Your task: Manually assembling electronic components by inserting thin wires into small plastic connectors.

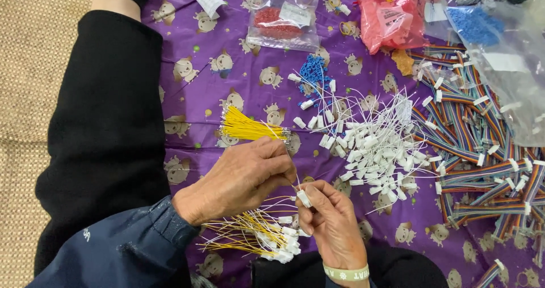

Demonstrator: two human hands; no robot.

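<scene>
My left hand (241, 177) pinches a thin yellow wire and holds its end at a small white connector (304, 198). My right hand (332, 223) grips that connector between thumb and fingers. A bundle of loose yellow wires (247, 127) lies just above my left hand. Below my hands lies a heap of yellow wires with white connectors (261, 238) fitted on their ends. Both hands are close together, nearly touching, over a purple patterned cloth (198, 83).
A pile of white connectors on white leads (374, 146) lies to the right. Rainbow ribbon cables (482, 152) fill the far right. Bags of red (282, 18), pink (392, 18) and blue (477, 27) parts sit at the back, with loose blue pieces (313, 70). My black-clad leg (108, 123) lies left.
</scene>
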